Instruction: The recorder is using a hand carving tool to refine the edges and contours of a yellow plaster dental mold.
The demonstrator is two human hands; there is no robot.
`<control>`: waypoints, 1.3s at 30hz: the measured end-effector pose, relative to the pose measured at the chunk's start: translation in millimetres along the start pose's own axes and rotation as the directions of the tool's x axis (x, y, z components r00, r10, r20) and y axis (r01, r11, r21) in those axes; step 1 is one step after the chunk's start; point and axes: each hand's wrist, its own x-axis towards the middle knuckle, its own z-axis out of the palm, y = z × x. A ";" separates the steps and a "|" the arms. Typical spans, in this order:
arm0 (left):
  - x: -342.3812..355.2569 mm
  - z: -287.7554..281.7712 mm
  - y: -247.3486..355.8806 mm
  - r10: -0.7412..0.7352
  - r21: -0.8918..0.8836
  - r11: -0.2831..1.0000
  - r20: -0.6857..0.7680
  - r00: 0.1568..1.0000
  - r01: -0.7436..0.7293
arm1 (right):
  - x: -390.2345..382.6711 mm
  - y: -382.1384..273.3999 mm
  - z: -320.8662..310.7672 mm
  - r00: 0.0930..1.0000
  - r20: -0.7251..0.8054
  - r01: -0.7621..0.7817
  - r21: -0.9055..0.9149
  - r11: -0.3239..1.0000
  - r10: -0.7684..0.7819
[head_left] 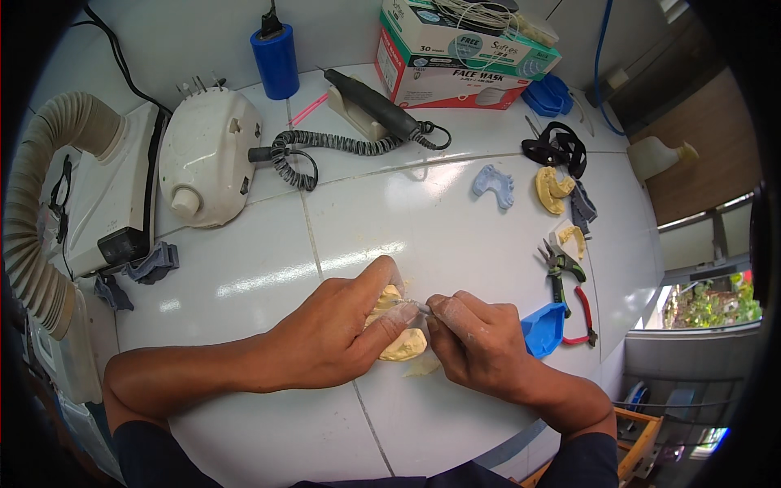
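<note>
My left hand [333, 325] is closed around a pale yellow plaster dental cast [400, 346] near the middle of the white tiled worktop [260, 325], its thumb and fingers covering part of the cast. My right hand [472, 333] grips a thin metal hand tool [424, 308], whose end lies over the cast by my left thumb. Both hands are dusted with pale powder. Some yellow shavings [423, 366] lie beneath the cast. Just right of my right hand is a blue plastic tray [543, 329].
Pliers [556, 268] and red cutters [584, 325] lie right, below yellow casts [553, 191], a blue impression [494, 187] and black straps [553, 150]. At the back stand a handpiece [366, 102], blue cylinder [274, 57] and mask boxes [455, 85]. A white machine [207, 159] and extraction hose [32, 211] stand left.
</note>
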 end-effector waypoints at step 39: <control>-1.9 -3.3 5.0 0.047 0.024 0.999 0.046 0.998 -0.048 | 0.9 0.2 -2.4 1.000 0.011 0.018 0.032 0.999 -0.018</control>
